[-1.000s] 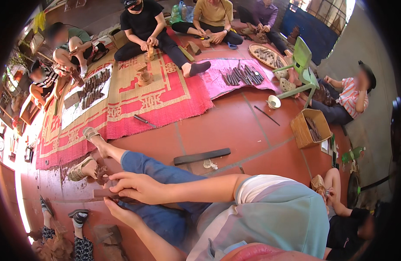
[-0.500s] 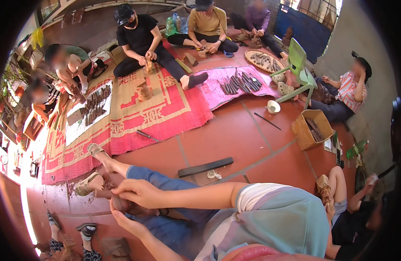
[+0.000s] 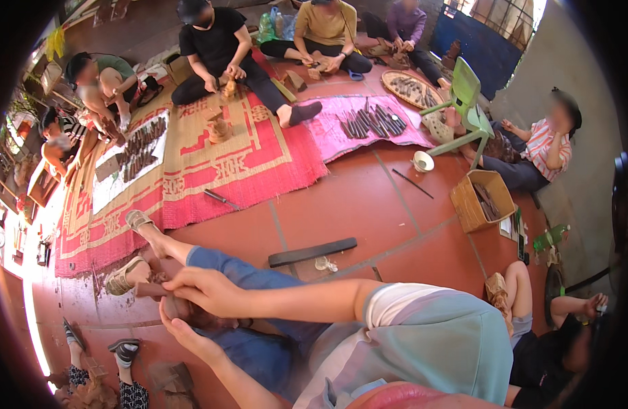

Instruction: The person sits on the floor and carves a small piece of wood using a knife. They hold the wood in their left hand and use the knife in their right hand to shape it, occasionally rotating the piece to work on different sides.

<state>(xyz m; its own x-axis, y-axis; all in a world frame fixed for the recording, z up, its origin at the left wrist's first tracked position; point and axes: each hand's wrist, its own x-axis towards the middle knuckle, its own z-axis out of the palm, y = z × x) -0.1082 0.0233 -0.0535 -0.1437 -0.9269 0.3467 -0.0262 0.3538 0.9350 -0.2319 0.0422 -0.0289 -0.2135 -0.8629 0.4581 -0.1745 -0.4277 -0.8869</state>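
Observation:
In front of my lap, a brown piece that looks like wood (image 3: 149, 290) pokes out past my fingertips; its shape is mostly hidden. My right hand (image 3: 208, 293) is closed over it from above, fingers pressed together. Below, my left hand (image 3: 190, 335) is cupped against a rounded brown part between the two palms, and its fingers are partly hidden. My blue-shorted legs stretch out under my hands, with sandals (image 3: 123, 275) on the feet.
A dark flat bar (image 3: 312, 252) lies on the tiles beyond my legs, with crumpled white scrap (image 3: 324, 264) beside it. A knife (image 3: 222, 199) rests on the red mat (image 3: 273, 178). Farther right stand a box (image 3: 467, 211), a white bowl (image 3: 423, 161) and a green chair (image 3: 467, 102). Several people sit around.
The view has shifted slightly. More of the brown piece now sticks out past my right fingertips. Both hands stay close together around it.

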